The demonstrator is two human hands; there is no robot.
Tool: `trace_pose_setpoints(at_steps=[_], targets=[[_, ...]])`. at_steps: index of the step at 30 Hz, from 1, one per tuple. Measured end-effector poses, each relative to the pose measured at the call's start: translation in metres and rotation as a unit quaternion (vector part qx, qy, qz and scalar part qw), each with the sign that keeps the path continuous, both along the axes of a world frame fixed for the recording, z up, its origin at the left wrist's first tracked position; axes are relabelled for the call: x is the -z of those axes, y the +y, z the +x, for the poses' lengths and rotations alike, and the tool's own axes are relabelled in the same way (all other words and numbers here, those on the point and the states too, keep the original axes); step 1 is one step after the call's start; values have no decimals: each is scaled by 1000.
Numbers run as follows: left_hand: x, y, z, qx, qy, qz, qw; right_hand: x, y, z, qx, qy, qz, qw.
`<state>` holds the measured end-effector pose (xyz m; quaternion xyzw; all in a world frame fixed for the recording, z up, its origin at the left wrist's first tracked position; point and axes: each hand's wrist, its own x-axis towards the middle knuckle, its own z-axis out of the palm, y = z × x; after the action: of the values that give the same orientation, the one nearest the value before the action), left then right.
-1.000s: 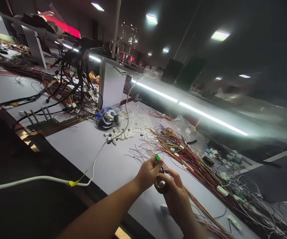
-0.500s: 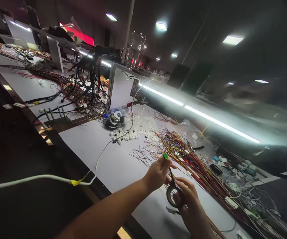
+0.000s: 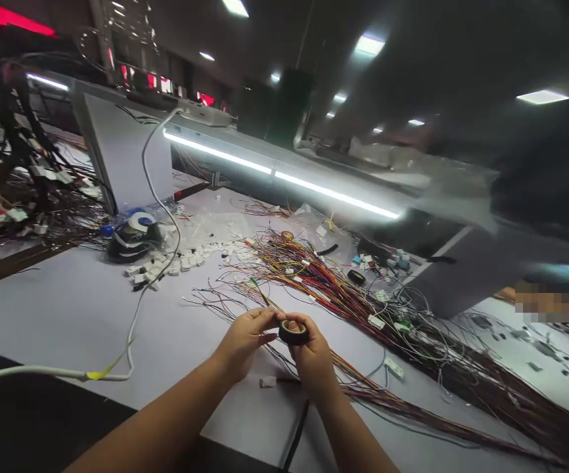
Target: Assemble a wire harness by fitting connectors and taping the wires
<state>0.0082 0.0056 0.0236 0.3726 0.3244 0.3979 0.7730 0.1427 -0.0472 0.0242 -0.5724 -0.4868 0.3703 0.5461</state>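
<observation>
Both my hands meet above the white table (image 3: 68,309). My right hand (image 3: 311,355) is closed round a small black tape roll (image 3: 293,332), held flat with its hole facing up. My left hand (image 3: 245,338) pinches at the roll's left edge, fingers pressed together, and a thin wire with a green tip (image 3: 259,292) runs up from that pinch. A long bundle of red, yellow and black wires (image 3: 343,295) lies just behind and to the right of my hands.
A white cable (image 3: 136,309) crosses the table on the left. Small white connectors (image 3: 181,263) and a pile of tape rolls (image 3: 134,236) lie behind. Loose connectors and wires (image 3: 397,263) litter the right side. A lit shelf rail (image 3: 284,177) runs along the back.
The view has swung right and down. My hands came together at the tape roll, now held flat; the green connector seen in my left fingers no longer shows.
</observation>
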Motion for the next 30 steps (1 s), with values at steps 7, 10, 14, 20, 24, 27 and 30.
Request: trace_pose_setpoints(at_steps=[7,10,14,20,24,27,30], targets=[[-15,3,8,-18,5,84,996,-1,-1,24,-23,141,-155,978],[-29,8,6,44,51,195,979,-4,-5,38,-89,165,-190,964],[-44,19,2,51,181,333,924,-8,-13,43,-117,63,-46,990],[-44,20,8,-15,235,258,937,-4,-7,24,-141,-222,197,944],[-36,18,12,-39,178,158,970,-4,-3,22,-106,-185,205,955],[-29,18,15,-87,100,102,986,-1,-5,32,-68,-30,79,994],[-20,13,20,-106,22,39,993,4,-7,43,-40,123,-99,987]])
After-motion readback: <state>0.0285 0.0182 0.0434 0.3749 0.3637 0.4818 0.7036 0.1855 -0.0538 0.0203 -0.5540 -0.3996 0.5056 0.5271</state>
